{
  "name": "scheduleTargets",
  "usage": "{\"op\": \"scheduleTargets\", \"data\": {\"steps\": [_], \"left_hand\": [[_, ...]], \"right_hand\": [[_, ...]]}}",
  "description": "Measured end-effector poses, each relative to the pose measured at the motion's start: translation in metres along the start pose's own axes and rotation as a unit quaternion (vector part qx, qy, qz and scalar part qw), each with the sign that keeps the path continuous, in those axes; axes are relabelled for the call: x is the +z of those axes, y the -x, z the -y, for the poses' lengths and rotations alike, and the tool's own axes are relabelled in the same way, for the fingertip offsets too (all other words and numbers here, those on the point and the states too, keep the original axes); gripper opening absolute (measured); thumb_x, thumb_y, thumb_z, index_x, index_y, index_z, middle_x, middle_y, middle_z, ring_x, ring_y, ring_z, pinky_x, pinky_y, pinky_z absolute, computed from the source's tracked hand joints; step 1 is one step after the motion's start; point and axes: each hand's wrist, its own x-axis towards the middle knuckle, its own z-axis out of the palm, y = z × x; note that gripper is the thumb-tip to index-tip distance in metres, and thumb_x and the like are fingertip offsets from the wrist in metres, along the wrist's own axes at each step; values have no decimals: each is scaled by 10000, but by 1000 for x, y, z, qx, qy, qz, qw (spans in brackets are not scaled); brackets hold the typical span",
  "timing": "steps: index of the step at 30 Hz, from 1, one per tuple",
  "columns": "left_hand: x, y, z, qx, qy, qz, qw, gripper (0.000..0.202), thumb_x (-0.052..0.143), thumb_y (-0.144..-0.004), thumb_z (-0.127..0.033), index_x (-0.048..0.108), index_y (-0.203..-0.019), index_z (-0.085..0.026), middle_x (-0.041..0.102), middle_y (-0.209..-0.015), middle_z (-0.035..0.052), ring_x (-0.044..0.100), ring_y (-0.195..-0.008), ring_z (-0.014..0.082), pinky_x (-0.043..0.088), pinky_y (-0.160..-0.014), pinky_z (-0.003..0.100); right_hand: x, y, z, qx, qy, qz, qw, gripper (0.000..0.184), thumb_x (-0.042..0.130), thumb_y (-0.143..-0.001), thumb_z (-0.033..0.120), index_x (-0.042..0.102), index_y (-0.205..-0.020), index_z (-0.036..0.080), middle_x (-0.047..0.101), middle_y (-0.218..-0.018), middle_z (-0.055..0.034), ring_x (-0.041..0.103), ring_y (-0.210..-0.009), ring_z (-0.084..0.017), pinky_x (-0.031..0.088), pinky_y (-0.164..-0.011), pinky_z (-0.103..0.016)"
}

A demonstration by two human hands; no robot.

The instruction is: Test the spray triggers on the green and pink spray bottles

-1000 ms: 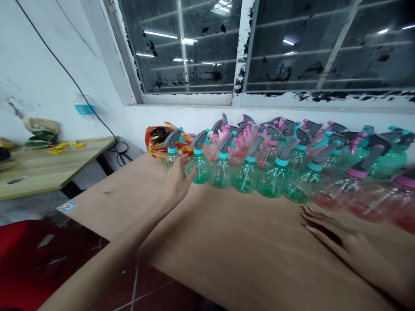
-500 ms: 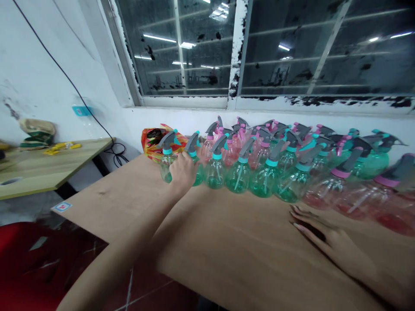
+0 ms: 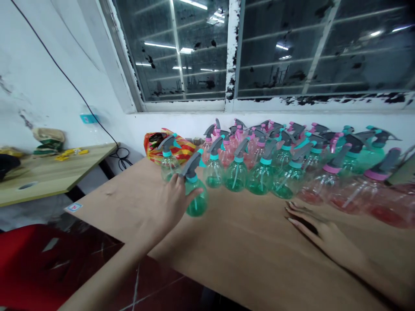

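Observation:
My left hand [image 3: 175,199] is wrapped round a green spray bottle [image 3: 196,199] with a grey trigger and teal collar, held a little in front of the row. Behind it stand several more green spray bottles [image 3: 235,176] and pink spray bottles [image 3: 324,190], packed along the wall under the window. My right hand [image 3: 319,231] lies flat on the brown tabletop [image 3: 246,255] with its fingers stretched out, close to the pink bottles and holding nothing.
A red and yellow bag [image 3: 162,144] sits at the left end of the bottle row. A second lighter table [image 3: 42,172] stands to the left with small items on it. A black cable [image 3: 121,157] hangs down the wall between the tables.
My left hand closed on one green bottle in the front row and pulled it out toward me. My right hand stayed flat on the table.

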Motion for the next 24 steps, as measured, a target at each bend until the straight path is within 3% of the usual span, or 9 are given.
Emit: {"op": "scheduleTargets", "data": {"steps": [5,9,13,19,21,24], "left_hand": [[-18,52,-30,143,94,-31,985,524,425,-849,-607,538,-1059,-140,643,-932,137,663,-764,306,537,-616,418],[-28,65,-62,206,147,-2,967,522,383,-870,-600,558,-1049,-141,642,-984,138,674,-767,270,564,-621,395],[-32,58,-83,211,182,64,958,479,426,-873,-563,554,-1127,-178,630,-1066,117,666,-855,267,571,-680,406],[-44,31,-95,207,283,124,928,598,630,-723,-574,520,-1215,-253,606,-1156,85,592,-1040,298,514,-855,473],[-44,17,-97,216,351,146,899,652,661,-689,-557,498,-1247,-262,571,-1239,77,543,-1130,300,477,-921,468],[-35,-6,-100,253,458,255,813,760,695,-636,-531,439,-1309,-288,539,-1310,64,534,-1161,285,480,-921,438]], "right_hand": [[-1,-3,4,0,-9,-8,1000,420,427,-898,460,570,-1228,242,546,-1323,-27,448,-1259,-251,341,-1071,-488],[-1,-5,5,-5,-9,-14,1000,438,409,-910,453,573,-1228,201,552,-1316,-58,448,-1261,-245,338,-1077,-470],[-1,-6,7,-9,-12,-19,1000,432,400,-919,432,570,-1232,188,554,-1313,-73,454,-1256,-242,350,-1071,-467],[-4,-9,9,-8,-8,-13,1000,433,400,-924,416,556,-1245,171,542,-1323,-92,445,-1263,-242,345,-1071,-477],[-4,-9,9,-10,-3,-12,1000,433,401,-926,405,545,-1256,165,544,-1321,-96,443,-1265,-241,347,-1070,-478],[-4,-9,9,-15,3,-10,1000,425,407,-928,387,536,-1265,164,544,-1321,-96,438,-1269,-238,345,-1072,-479]]}}
